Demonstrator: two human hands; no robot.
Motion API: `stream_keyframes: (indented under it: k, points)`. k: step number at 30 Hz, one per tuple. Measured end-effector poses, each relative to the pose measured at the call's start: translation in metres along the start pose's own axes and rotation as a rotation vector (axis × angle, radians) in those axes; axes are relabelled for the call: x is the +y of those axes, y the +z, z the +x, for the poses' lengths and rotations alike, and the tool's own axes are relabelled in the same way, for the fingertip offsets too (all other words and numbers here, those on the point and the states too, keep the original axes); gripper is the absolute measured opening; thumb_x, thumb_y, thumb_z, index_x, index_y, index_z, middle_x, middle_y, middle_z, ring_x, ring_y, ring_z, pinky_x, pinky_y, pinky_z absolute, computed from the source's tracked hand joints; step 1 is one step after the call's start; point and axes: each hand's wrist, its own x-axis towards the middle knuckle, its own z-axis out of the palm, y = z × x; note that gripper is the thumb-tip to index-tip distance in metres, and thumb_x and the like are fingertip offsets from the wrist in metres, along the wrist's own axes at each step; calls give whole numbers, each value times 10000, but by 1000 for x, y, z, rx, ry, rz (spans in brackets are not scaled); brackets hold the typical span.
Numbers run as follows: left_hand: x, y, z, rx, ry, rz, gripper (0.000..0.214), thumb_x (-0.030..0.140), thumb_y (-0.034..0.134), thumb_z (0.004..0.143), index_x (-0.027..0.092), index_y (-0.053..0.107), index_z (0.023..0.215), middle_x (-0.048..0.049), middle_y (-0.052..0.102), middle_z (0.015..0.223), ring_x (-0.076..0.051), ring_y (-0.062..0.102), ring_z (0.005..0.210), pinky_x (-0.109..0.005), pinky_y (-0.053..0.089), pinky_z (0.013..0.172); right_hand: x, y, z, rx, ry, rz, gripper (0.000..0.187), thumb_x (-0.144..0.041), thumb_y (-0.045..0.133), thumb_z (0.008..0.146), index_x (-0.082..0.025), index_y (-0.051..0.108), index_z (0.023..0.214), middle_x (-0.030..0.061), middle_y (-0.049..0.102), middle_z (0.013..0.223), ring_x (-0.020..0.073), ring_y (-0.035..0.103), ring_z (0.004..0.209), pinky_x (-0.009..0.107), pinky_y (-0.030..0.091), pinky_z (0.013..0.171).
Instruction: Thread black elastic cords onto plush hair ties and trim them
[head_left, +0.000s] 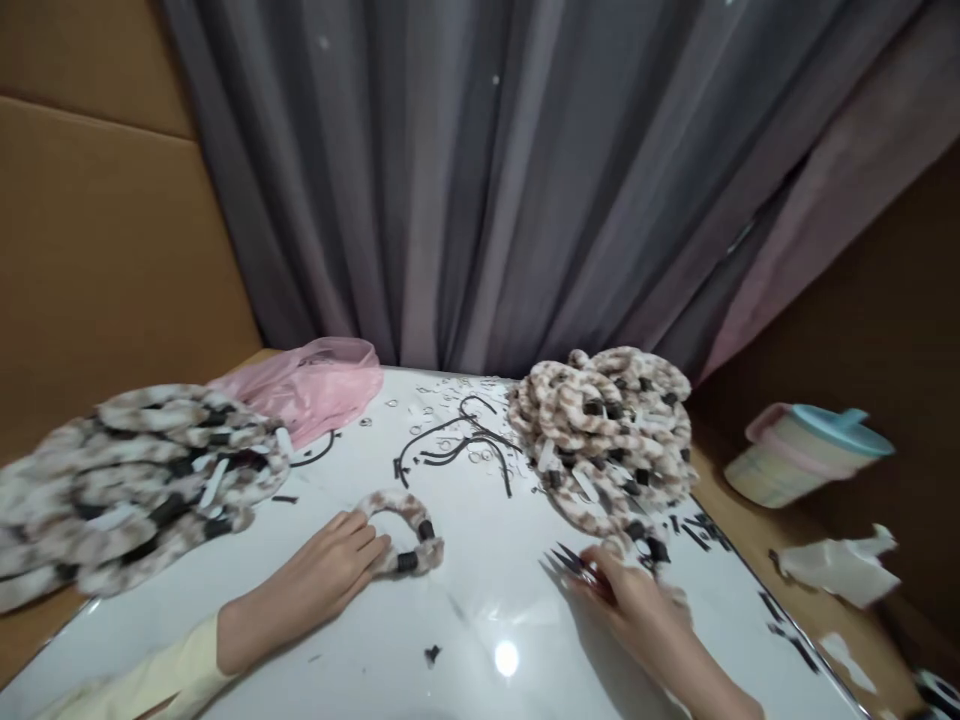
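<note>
My left hand [330, 572] lies on the white table [480, 610] with its fingers curled over one end of a fuzzy brown-and-cream headband [401, 520] that has black bands near its tip. My right hand [637, 600] is closed around small dark scissors [568, 562] whose points face left. It rests at the foot of a pile of the same fuzzy headbands [607, 435]. A second pile of headbands [127, 480] is heaped at the left edge.
Black strips [450, 445], small rings and snippets litter the table's middle and right rim. A pink plastic bag [315, 385] lies at the back left. On the floor at right are a lidded cup [806, 450] and crumpled paper [840, 565]. A grey curtain hangs behind.
</note>
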Motion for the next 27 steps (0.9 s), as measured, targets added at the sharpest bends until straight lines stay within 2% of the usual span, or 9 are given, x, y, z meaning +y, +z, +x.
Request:
stream_keyframes:
  k: [3, 10, 12, 15, 17, 19, 21, 24, 27]
  points:
    - [-3, 4, -9, 56, -132, -91, 262, 162, 311, 923, 164, 570, 885, -54, 565, 797, -203, 509, 784, -309, 386, 733, 3, 22, -20, -14, -7, 57, 257, -380, 357, 927, -168, 501, 938, 6, 561, 577, 163, 572, 512, 217, 346, 469]
    - [-2, 29, 4, 88, -133, -235, 305, 349, 339, 919, 172, 578, 987, -69, 636, 771, -218, 587, 708, -280, 437, 637, -31, 39, -61, 371, -26, -106, 260, -323, 296, 965, -175, 485, 865, 27, 563, 725, 158, 577, 568, 242, 384, 467]
    - [4, 22, 28, 99, -151, -351, 339, 417, 329, 924, 179, 571, 924, -60, 645, 842, -205, 597, 744, -266, 440, 668, -34, 38, -66, 435, -43, -144, 269, -310, 296, 965, -174, 503, 860, 35, 548, 748, 159, 573, 608, 243, 394, 475]
    - [27, -4, 90, 116, -250, -448, 408, 462, 280, 933, 170, 490, 742, 11, 507, 559, -156, 513, 550, -233, 390, 555, -33, 36, -71, 472, -43, -117, 246, -317, 337, 956, -171, 528, 902, 40, 545, 776, 163, 574, 679, 245, 419, 496]
    - [50, -23, 139, 236, -127, -412, 375, 401, 247, 948, 156, 451, 751, 6, 475, 573, -153, 491, 555, -240, 371, 555, -30, 35, -73, 480, -33, -66, 228, -348, 395, 938, -171, 536, 961, 40, 556, 799, 163, 575, 707, 247, 443, 517]
    - [73, -37, 182, 186, 4, -414, 310, 367, 284, 945, 136, 473, 861, -18, 535, 675, -156, 518, 595, -246, 385, 575, -26, 34, -76, 532, -35, -9, 248, -368, 447, 919, -164, 533, 1029, 54, 577, 862, 164, 585, 767, 250, 477, 567]
    - [92, -48, 205, 131, 119, -396, 246, 369, 493, 869, 125, 500, 900, -69, 591, 832, -205, 567, 792, -274, 418, 691, -21, 33, -80, 650, -61, 47, 247, -348, 472, 913, -148, 530, 1048, 76, 593, 935, 170, 591, 850, 257, 498, 653]
    - [108, -60, 187, 100, 217, -360, 177, 284, 608, 811, 133, 550, 883, -76, 613, 937, -213, 557, 927, -308, 396, 851, -13, 31, -89, 864, -81, 112, 134, -245, 481, 914, -139, 558, 939, 66, 621, 868, 146, 595, 762, 245, 479, 673]
    - [118, -69, 112, 161, 382, -248, 229, 301, 472, 905, 151, 581, 771, -51, 614, 756, -163, 578, 740, -295, 446, 745, -6, 32, -95, 965, 13, 53, 117, -228, 541, 881, -133, 600, 845, 37, 629, 741, 108, 552, 568, 228, 440, 613]
